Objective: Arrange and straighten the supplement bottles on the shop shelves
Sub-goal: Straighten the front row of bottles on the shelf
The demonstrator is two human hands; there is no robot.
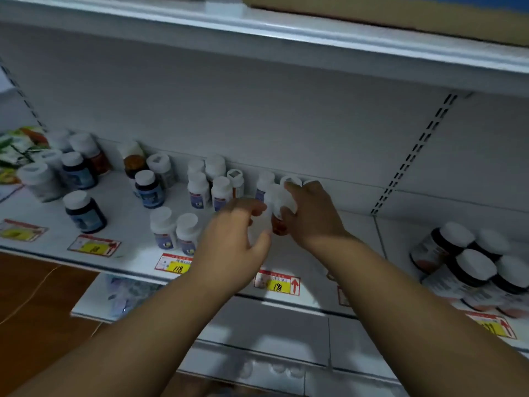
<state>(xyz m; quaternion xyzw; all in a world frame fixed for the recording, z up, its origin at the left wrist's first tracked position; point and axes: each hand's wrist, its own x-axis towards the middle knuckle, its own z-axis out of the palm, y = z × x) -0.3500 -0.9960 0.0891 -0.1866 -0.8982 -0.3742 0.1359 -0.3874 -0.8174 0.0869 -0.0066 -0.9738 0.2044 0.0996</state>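
Observation:
My right hand (312, 216) grips a white-capped bottle with an orange label (279, 209) at the middle of the white shelf (128, 219). My left hand (234, 242) curls around a second white bottle (259, 233) just left of it, mostly hidden by the fingers. Behind them stand more white-capped bottles (264, 181) by the back wall. Two white bottles with blue labels (174, 230) stand near the shelf's front edge, left of my left hand.
Dark blue bottles (84, 212) and other jars crowd the shelf's left part. Dark bottles with white caps (469, 262) cluster at the right. Price tags (277, 283) line the front edge. A shelf above (257, 32) overhangs, and a lower shelf (272, 325) sits beneath.

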